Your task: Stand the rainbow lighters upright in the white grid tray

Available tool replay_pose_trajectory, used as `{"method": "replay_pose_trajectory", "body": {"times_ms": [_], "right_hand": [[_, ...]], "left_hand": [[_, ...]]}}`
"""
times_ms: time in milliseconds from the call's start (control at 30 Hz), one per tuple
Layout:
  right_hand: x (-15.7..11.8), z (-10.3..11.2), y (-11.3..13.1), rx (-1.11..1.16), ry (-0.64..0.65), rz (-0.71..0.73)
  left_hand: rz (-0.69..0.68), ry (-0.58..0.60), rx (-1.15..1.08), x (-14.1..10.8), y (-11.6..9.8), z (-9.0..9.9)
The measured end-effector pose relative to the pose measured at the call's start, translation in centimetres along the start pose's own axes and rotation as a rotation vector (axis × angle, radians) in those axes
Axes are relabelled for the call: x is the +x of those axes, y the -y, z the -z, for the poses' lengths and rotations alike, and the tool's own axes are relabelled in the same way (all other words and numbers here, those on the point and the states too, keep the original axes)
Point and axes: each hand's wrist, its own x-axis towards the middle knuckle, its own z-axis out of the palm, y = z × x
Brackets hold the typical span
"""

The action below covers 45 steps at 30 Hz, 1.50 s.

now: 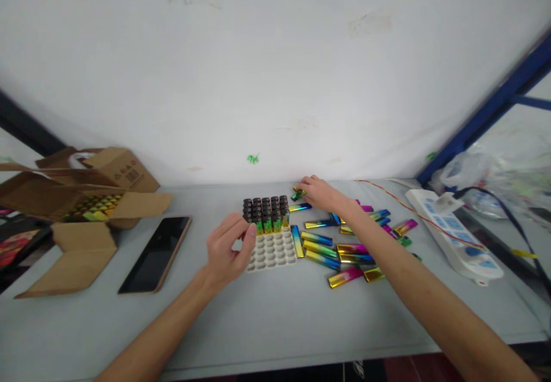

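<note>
1. Black-topped lighters, by the look of them, stand in close rows at the centre of the frame! They fill the far part of a white tray; its nearer pockets sit bare. Those snug pockets probably keep the rows upright and evenly spaced.
2. Here's the left hand, at the tray's left edge: fingers curled, thumb bent in close to the forefinger. Anything pinched there? Can't tell. Its place suggests steadying or working at the front row.
3. Up beyond the tray's far right corner, the right hand is half closed, fingertips down at a small green-and-gold piece. Touching or gripping? Too small to call. The arm crosses over the loose pile, likely because that piece lies so far back.
4. And what a pile! Loose shiny sticks lie flat right of centre, at all angles, apparently kept beside the tray for easy reach.
5. Out left, a phone lies flat, well away from the pile, perhaps for elbow room. Behind it, a cardboard box has its flaps spread, leaving the yellow-and-dark pieces inside exposed.
6. Far right, a power strip lies angled along the table, seemingly parked clear of the work.
</note>
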Motion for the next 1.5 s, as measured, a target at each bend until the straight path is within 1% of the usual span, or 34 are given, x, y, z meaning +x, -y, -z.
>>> {"method": "replay_pose_trajectory", "body": {"times_ms": [100,267,400,500,633,767,933,1067,1233,1367,1433,1500], "right_hand": [[0.5,-0.2,-0.3,-0.014,0.008,0.007],[0.7,0.2,-1.1,-0.018,0.005,0.027],[0.7,0.5,-1.4,0.001,0.061,0.093],[-0.3,1.2,-1.4,-0.018,0.098,0.107],[-2.8,1.9,-0.8,-0.091,0.136,0.097],[-4.7,1.9,0.3,-0.172,0.153,0.062],[-4.5,1.7,1.6,-0.205,0.168,0.021],[-4.1,1.7,2.0,-0.181,0.165,-0.008],[-5.0,2.0,1.7,-0.068,0.119,-0.058],[-5.6,2.9,1.4,0.042,0.045,-0.105],[-5.8,3.7,1.6,0.198,-0.030,-0.140],[-5.9,4.6,2.2,0.496,-0.118,-0.173]], "left_hand": [[0.019,-0.005,0.023,0.0,-0.1,0.4],[0.028,-0.005,0.011,0.1,-0.8,0.6],[0.005,0.021,0.003,0.2,-1.1,0.5],[0.002,0.021,0.004,0.3,-1.2,0.6],[-0.009,0.018,0.014,0.4,-1.0,0.5],[-0.014,0.036,0.030,0.3,-0.8,0.2],[0.015,0.076,0.053,0.1,-0.8,-0.3],[0.011,0.120,0.043,0.0,-1.1,-0.8],[0.049,0.194,0.003,-0.4,-1.5,-1.6],[0.161,0.259,-0.050,-0.6,-1.7,-1.9],[0.250,0.279,-0.083,-0.5,-1.8,-1.8],[0.346,0.310,-0.134,-0.3,-2.0,-1.6]]}}
